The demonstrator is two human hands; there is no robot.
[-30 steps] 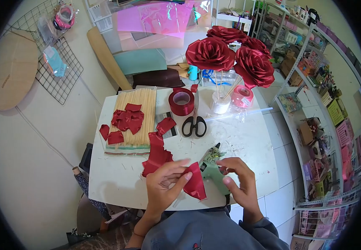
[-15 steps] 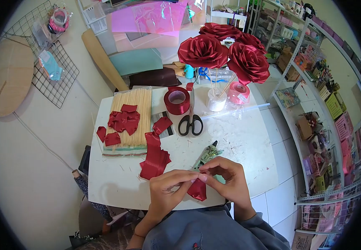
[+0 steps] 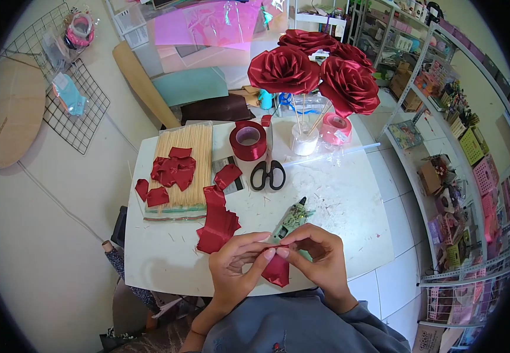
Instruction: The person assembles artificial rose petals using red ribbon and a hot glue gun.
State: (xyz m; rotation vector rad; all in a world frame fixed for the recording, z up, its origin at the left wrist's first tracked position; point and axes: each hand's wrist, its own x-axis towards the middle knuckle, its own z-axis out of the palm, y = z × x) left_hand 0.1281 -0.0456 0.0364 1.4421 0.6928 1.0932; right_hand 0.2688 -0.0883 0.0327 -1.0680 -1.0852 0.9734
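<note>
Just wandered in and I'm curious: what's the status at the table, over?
Left hand and right hand both pinching red ribbon piece at its top. Glue gun lies just beyond them, not blocking.

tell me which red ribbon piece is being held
The folded piece pinched between left hand and right hand; the other pieces lie loose farther back.

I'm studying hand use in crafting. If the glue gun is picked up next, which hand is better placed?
Likely right. Both hands pinch the ribbon, but the right hand sits beside the glue gun; the left hand is farther from it.
</note>
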